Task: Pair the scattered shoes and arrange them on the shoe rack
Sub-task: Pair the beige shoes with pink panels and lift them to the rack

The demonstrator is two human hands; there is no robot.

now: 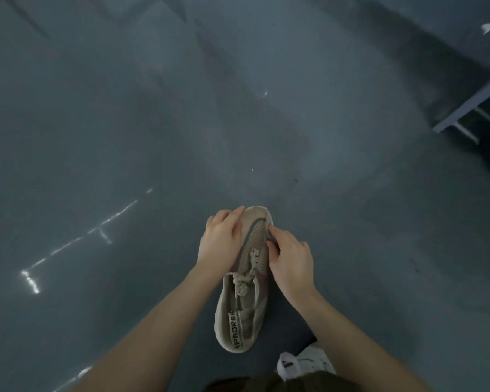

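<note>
While both hands point(253, 250) grip it, sneaker point(245, 292) points away.

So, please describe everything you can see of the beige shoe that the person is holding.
The beige sneaker looks like perforated mesh with grey and dusty-pink panels, pale laces knotted loosely, and a heel tab with dark lettering. Its toe points away from the person, heel toward them, upper facing up, above the grey floor. The left hand grips the toe's left side; the right hand pinches its right side with curled fingers.
</note>
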